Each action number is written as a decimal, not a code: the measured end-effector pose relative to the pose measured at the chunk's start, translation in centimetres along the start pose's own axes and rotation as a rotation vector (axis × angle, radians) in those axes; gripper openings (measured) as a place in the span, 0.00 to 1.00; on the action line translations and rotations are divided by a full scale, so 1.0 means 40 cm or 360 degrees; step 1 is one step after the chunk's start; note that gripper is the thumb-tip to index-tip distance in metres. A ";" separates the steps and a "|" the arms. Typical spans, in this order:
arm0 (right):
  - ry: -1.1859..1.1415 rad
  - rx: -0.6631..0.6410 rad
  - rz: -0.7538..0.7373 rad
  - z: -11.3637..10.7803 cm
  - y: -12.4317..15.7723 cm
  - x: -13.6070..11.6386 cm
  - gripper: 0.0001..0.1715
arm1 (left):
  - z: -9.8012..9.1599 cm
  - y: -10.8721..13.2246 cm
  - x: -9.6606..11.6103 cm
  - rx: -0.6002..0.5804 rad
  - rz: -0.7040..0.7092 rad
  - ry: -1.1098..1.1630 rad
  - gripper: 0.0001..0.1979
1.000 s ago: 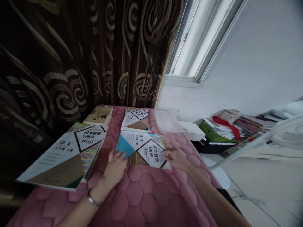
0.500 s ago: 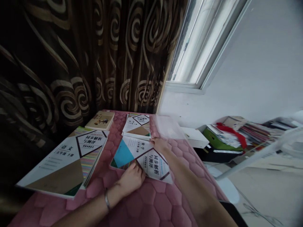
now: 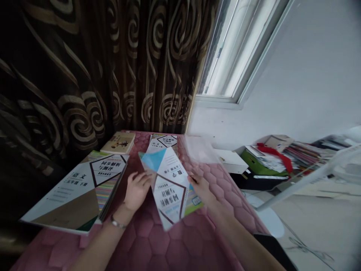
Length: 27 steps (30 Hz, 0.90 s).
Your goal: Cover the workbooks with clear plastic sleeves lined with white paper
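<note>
A math workbook (image 3: 172, 188) with a white, blue and brown cover is tilted up off the pink padded surface. My right hand (image 3: 200, 188) grips its right edge, thumb over the cover. At the workbook's left edge is my left hand (image 3: 138, 190), wearing a bracelet; its fingers are loosely bent and apart, with the tips at or against the edge. Behind the workbook lies a smaller-looking Chinese workbook (image 3: 166, 140), partly covered. To the left, a large Chinese workbook (image 3: 76, 192) rests on top of other books.
A tan book (image 3: 118, 143) lies by the dark patterned curtain (image 3: 135, 67). Clear plastic (image 3: 199, 148) and a white box (image 3: 232, 162) are at the right edge of the pink surface (image 3: 180, 252). Further right are piled papers and a red cloth (image 3: 278, 156), with a pale slanted bar (image 3: 296, 186) in front.
The math workbook has been raised and turned, its lower end swinging towards me. My left hand has moved left and up off its cover; my right hand has shifted slightly nearer me along its edge.
</note>
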State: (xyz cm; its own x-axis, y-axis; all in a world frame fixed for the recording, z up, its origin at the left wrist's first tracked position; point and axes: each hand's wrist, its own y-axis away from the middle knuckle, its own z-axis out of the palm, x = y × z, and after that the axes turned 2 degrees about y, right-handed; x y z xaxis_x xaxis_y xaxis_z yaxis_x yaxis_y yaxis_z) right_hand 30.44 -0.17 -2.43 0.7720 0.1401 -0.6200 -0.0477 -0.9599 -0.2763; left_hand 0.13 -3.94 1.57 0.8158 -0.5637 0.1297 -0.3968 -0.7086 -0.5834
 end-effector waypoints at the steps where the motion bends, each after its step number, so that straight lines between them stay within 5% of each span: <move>1: -0.0046 0.0039 0.0060 0.014 0.000 -0.003 0.23 | 0.009 -0.038 -0.015 0.0037 -0.0124 0.0040 0.17; 4: -0.0105 0.0141 0.0258 0.059 -0.014 -0.011 0.24 | 0.057 -0.134 -0.067 0.0031 -0.0338 0.0122 0.14; 7: -0.0039 0.0193 0.0429 0.096 -0.032 -0.008 0.20 | 0.116 -0.177 -0.120 -0.0177 -0.0580 0.0305 0.13; 13: 0.0025 0.0202 0.0503 0.120 -0.038 -0.011 0.19 | 0.170 -0.161 -0.171 -0.0285 -0.0781 0.0468 0.19; 19: 0.0094 0.0125 0.0399 0.123 -0.025 -0.049 0.25 | 0.184 -0.140 -0.152 -0.0265 -0.0902 0.0497 0.15; 27: 0.0408 -0.0083 0.0185 0.072 0.000 -0.072 0.21 | 0.193 -0.117 -0.130 -0.0160 -0.0853 0.0479 0.14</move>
State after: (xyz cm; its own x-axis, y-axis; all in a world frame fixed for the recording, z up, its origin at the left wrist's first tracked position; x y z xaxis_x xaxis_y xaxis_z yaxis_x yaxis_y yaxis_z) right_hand 26.39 0.13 -2.75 0.8985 -0.0313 -0.4379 -0.1177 -0.9781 -0.1716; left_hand 1.00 5.59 -2.58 0.7642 -0.2027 0.6123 -0.0145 -0.9545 -0.2979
